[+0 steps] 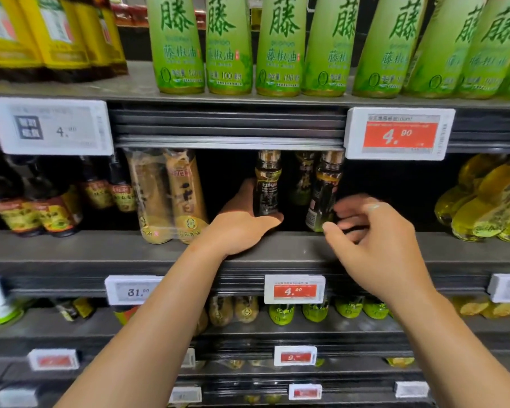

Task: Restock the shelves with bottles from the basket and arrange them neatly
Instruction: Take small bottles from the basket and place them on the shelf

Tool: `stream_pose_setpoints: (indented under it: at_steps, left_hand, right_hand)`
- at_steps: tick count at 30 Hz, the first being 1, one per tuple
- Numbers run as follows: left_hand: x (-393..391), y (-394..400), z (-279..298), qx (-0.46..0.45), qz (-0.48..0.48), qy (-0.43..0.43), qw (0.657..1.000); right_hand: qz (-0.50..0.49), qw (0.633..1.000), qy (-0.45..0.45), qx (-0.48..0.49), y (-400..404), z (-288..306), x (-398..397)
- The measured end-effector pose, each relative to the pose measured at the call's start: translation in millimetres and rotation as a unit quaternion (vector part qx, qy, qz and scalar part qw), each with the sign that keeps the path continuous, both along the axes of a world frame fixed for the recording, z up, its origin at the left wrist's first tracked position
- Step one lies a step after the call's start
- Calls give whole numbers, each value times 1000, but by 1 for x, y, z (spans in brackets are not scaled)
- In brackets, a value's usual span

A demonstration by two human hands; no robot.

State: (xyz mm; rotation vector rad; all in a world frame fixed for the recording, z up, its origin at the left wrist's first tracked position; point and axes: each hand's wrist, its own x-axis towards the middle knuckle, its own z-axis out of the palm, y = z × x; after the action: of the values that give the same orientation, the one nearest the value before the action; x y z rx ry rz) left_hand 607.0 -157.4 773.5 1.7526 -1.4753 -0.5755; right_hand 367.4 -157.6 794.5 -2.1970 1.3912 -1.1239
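Two small dark bottles with black labels stand on the middle shelf (100,248). My left hand (242,222) grips the left small bottle (267,184) from the left, thumb under its base. The right small bottle (324,192) leans a little to the left; my right hand (374,240) is beside its base with curled fingers, thumb tip touching its lower edge. A third small bottle (304,178) stands behind, between the two. No basket is in view.
Tall green bottles (230,45) line the shelf above. Twin-pack brown bottles (168,195) stand left of my left hand, dark sauce bottles (42,207) further left, yellow oil bottles (489,201) at right. Price tags (398,132) hang on the shelf edges. Lower shelves hold more bottles.
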Motion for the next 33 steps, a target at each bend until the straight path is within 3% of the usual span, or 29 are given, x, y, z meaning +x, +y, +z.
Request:
stream_pose_setpoints:
  at_steps: [3,8,13,24,29,33]
  left_hand:
    - [-1,2,1,-1,5,-10,1000]
    - [-1,5,2,-43,-5,-23,999]
    - [-1,9,0,-90,14,-28,995]
    - [1,10,2,-70,2,-31,997]
    - [3,9,-1,-64,11,-30,997]
    - [3,3,-5,-59,19,-18,998]
  right_hand:
    - [42,999,-20,26,7,5,36]
    - [10,1000,-19,-1,-6,9,90]
    - [-20,998,22,58,-19,9,112]
    - [41,994,42,87,-31,18,104]
    - [71,997,22,31,-16,14,81]
    - [-39,997,-59,0,-20,4,34]
